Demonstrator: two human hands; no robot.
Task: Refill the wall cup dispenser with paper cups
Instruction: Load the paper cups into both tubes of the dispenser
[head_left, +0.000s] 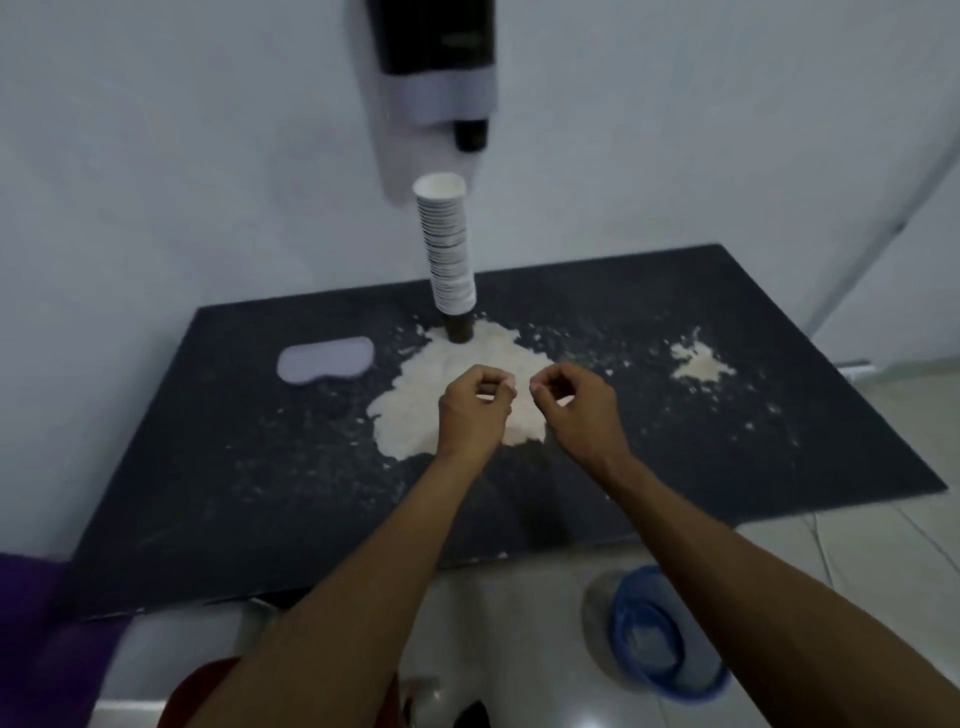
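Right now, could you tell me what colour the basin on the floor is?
Blue basin, clearest in the head view.

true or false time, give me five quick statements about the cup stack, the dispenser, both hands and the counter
1. The tall stack of white paper cups stands upright on the dark stone counter. True.
2. The left hand grips the stack. False: it hovers apart from it, fingers curled.
3. The right hand holds a single cup. False: no cup is in it.
4. The black and white wall dispenser hangs above the stack. True.
5. A blue plastic basin sits on the counter. False: it is on the floor below.
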